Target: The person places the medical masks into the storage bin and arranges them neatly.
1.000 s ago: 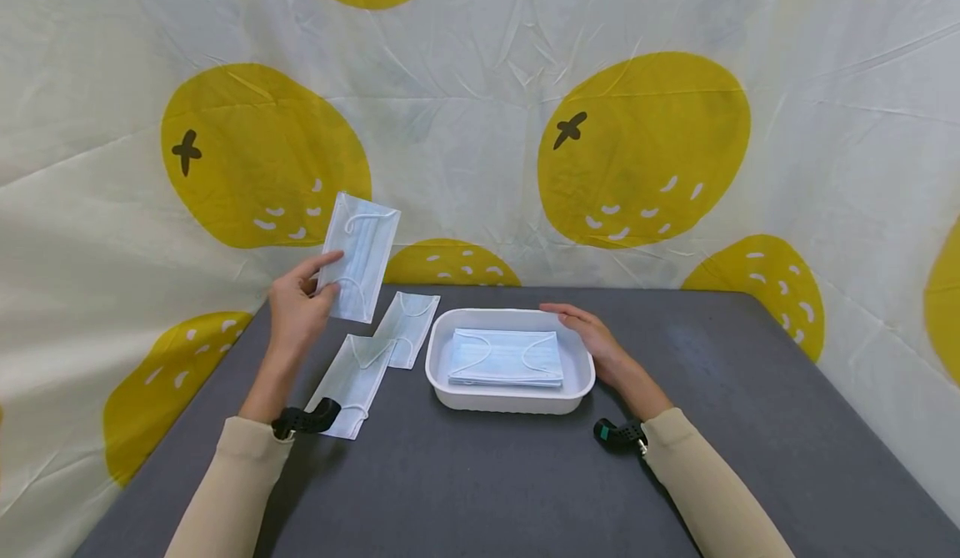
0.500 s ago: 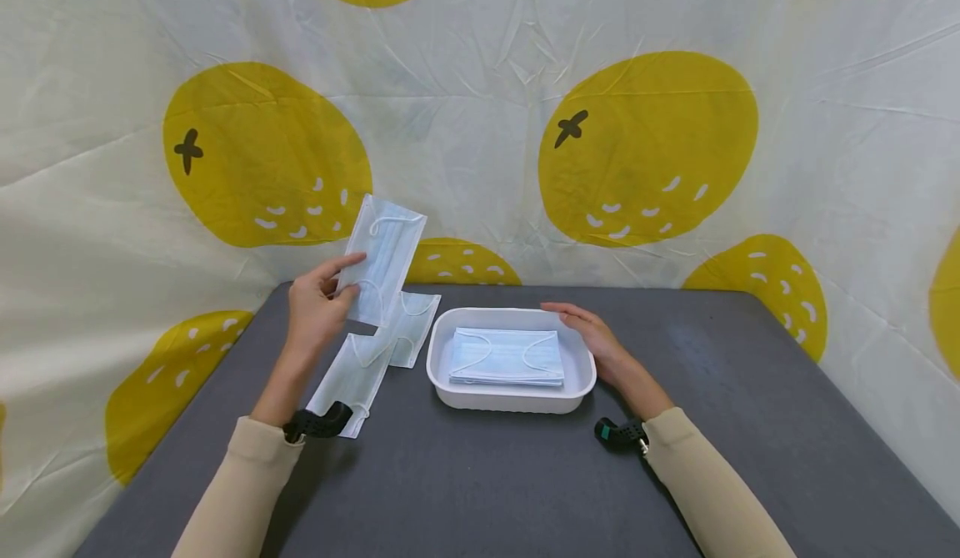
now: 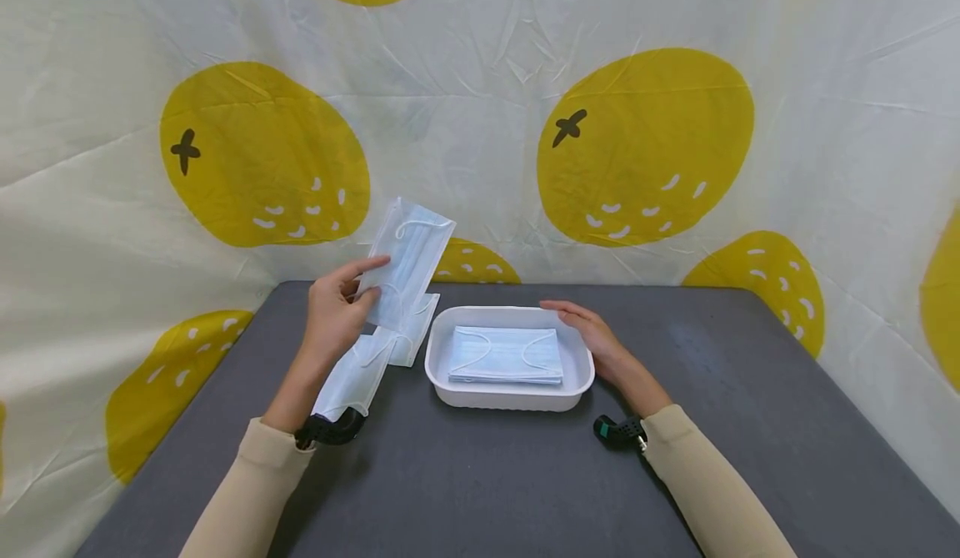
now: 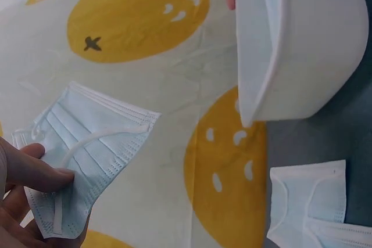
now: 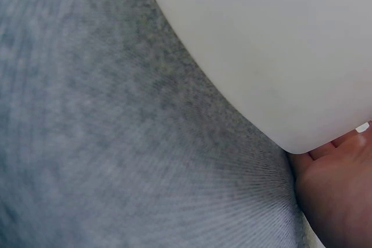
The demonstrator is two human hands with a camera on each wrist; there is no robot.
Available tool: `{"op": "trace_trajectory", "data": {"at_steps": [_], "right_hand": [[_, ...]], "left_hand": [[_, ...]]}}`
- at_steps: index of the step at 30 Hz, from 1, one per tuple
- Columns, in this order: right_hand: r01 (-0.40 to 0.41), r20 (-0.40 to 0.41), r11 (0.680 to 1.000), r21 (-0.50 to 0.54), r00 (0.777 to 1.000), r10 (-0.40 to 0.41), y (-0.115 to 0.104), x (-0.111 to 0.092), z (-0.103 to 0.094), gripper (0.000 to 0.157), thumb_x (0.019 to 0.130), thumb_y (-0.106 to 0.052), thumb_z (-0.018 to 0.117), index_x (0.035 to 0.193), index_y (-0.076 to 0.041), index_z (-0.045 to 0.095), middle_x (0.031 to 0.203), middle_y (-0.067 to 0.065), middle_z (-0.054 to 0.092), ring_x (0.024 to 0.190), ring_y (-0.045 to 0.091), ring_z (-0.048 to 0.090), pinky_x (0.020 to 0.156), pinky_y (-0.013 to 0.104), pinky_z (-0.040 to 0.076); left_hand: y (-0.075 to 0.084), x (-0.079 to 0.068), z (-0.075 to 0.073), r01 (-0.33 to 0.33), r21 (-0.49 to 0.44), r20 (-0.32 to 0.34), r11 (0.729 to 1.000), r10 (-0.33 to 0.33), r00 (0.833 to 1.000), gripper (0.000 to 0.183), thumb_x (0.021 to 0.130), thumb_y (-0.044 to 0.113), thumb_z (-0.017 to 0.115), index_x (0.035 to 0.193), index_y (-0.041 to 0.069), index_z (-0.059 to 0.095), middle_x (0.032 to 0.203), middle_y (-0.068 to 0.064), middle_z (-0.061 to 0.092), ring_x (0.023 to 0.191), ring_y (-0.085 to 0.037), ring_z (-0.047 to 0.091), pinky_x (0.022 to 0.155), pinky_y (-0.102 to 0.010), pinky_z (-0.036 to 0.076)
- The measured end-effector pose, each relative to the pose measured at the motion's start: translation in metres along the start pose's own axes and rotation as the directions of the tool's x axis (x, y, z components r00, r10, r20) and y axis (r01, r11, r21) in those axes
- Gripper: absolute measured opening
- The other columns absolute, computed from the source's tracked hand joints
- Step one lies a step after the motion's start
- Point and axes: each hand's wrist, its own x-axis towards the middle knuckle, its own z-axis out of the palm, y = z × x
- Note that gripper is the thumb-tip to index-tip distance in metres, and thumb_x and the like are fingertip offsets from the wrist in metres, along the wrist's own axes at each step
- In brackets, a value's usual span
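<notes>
In the head view my left hand pinches a light blue face mask by its lower left edge, holding it up and tilted above the table. The left wrist view shows the thumb lying across this mask near an ear loop. Partly covered below it, two more face masks overlap on the table. To their right stands a white plastic tray with a neat stack of face masks inside. My right hand rests against the tray's right side, its extended fingers on the back right rim.
The tray and loose masks stand on a dark grey table. Behind it hangs a white curtain with large yellow fruit prints. Each wrist wears a black camera band.
My left hand has carried the pinched face mask to the right, toward the tray, and the mask leans further right. My right hand and the tray have stayed in place.
</notes>
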Motion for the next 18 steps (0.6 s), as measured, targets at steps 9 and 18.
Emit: {"op": "trace_trajectory", "data": {"at_steps": [9, 18], "right_hand": [[0.007, 0.007, 1.000, 0.014, 1.000, -0.007, 0.001, -0.001, 0.001, 0.043, 0.111, -0.019, 0.042, 0.151, -0.005, 0.051, 0.162, 0.012, 0.043, 0.123, 0.008, 0.059, 0.098, 0.020, 0.049], [0.025, 0.012, 1.000, 0.001, 1.000, -0.025, 0.003, -0.002, -0.001, 0.044, 0.111, -0.021, 0.044, 0.151, -0.005, 0.051, 0.162, 0.014, 0.043, 0.122, 0.006, 0.059, 0.100, 0.022, 0.048]], "left_hand": [[0.007, -0.001, 0.023, -0.030, 0.007, 0.108, 1.000, 0.029, 0.994, 0.045, 0.090, -0.012, 0.063, 0.123, 0.015, 0.077, 0.128, -0.017, 0.072, 0.076, -0.024, 0.066, 0.058, -0.019, 0.047], [0.021, 0.005, 0.048, -0.049, 0.022, 0.237, 0.999, 0.042, 0.971, 0.045, 0.088, -0.010, 0.063, 0.119, 0.018, 0.079, 0.116, -0.011, 0.077, 0.064, -0.017, 0.056, 0.051, -0.022, 0.043]]}}
